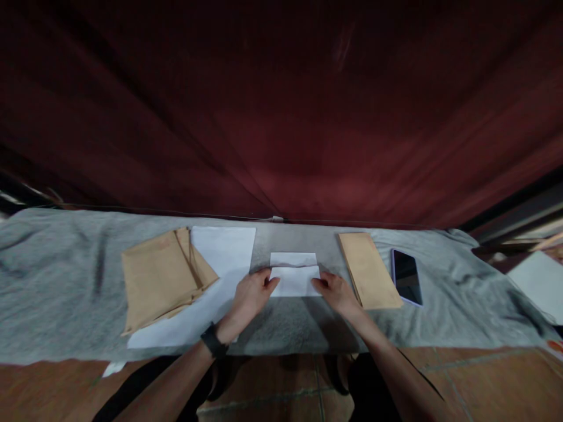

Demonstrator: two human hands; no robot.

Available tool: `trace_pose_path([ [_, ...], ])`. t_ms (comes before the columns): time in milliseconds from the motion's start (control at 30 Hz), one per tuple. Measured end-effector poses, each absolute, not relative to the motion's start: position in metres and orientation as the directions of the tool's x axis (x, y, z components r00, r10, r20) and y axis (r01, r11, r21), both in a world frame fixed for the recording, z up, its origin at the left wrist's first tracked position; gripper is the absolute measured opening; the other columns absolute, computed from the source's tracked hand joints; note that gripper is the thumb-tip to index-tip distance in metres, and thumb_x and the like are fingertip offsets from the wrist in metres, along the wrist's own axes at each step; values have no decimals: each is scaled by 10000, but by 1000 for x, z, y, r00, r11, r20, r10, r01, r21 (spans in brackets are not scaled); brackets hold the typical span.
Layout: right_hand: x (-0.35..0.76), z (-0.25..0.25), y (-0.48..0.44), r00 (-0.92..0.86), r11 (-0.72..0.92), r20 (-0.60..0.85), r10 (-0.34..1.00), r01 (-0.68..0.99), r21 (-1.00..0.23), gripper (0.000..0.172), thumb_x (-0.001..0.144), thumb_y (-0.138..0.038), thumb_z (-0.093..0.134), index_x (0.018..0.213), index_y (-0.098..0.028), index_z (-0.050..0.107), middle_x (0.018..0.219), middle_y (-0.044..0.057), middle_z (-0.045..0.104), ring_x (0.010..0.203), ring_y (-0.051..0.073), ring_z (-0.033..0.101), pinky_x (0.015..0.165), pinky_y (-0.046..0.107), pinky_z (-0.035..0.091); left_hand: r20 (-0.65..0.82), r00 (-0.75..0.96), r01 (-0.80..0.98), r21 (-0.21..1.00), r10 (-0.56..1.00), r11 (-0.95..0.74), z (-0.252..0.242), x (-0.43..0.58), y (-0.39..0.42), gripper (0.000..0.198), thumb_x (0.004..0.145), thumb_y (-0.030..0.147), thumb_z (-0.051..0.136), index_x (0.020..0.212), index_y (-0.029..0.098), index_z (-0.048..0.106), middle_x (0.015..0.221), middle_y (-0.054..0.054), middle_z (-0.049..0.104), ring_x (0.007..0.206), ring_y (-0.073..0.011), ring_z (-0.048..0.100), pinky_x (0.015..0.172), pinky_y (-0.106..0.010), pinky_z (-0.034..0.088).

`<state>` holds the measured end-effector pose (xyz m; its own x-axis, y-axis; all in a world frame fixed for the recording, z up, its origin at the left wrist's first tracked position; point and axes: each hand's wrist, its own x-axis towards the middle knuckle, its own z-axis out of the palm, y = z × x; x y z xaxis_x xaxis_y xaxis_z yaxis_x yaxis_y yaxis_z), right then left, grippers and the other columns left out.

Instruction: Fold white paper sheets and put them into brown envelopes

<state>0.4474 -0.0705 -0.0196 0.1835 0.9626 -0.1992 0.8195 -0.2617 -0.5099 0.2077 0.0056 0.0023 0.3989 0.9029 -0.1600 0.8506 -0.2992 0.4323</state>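
In the middle of the cloth-covered table lies a folded sheet of white paper (294,282), its upper flap standing a little apart behind the front fold. My left hand (254,291) pinches the paper's left edge between thumb and fingers. On the opposite edge, my right hand (336,291) grips it the same way. Left of my hands, white sheets (224,249) lie partly under a pile of brown envelopes (158,269). Just right of my right hand rests a stack of narrow brown envelopes (369,271).
A phone (406,276) with a purple case lies beside the narrow envelopes. Grey cloth (457,293) with wrinkles covers the table. Behind it hangs a dark red curtain (290,129). A white scrap (114,368) is at the front edge, above the tiled floor (272,404).
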Motion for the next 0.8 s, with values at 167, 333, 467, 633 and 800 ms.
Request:
trace_pose_path([
  [167,442,-18,-64,244,-323,-248,937,875,-360,323,988,-436,496,885,-214,706,847,60,748,822,208,705,652,257,417,-158,386,900,283,909,-332,5,214,6,244,989,402,499,940,230,665,860,-59,738,851,-228,705,691,-279,432],
  [333,437,-9,-59,301,-381,-299,905,887,-260,370,1012,-463,452,1000,-215,726,980,98,773,926,227,730,724,265,463,-162,333,929,228,929,-293,1,217,9,240,986,419,519,1000,219,650,921,-66,745,890,-234,717,745,-295,473],
  [467,434,-3,-54,342,-419,-318,884,882,-216,409,1015,-504,430,1031,-222,727,1007,104,776,961,237,734,747,275,482,-107,311,932,231,944,-281,-4,222,13,241,986,396,531,1119,207,599,954,-73,742,931,-241,721,770,-305,491],
  [633,433,-3,-49,359,-422,-294,886,887,-187,430,1016,-525,424,1042,-220,726,1018,110,777,984,245,733,757,281,493,-80,286,934,247,955,-259,-5,225,15,297,992,377,528,1234,205,517,978,-82,734,952,-251,721,771,-314,500],
  [800,435,-9,-44,376,-424,-259,889,891,-162,443,1016,-530,414,1033,-225,736,1016,105,776,981,239,732,775,283,504,-45,297,926,258,954,-276,-4,227,17,294,1007,390,499,1234,205,513,1039,-85,711,922,-240,716,755,-316,500],
])
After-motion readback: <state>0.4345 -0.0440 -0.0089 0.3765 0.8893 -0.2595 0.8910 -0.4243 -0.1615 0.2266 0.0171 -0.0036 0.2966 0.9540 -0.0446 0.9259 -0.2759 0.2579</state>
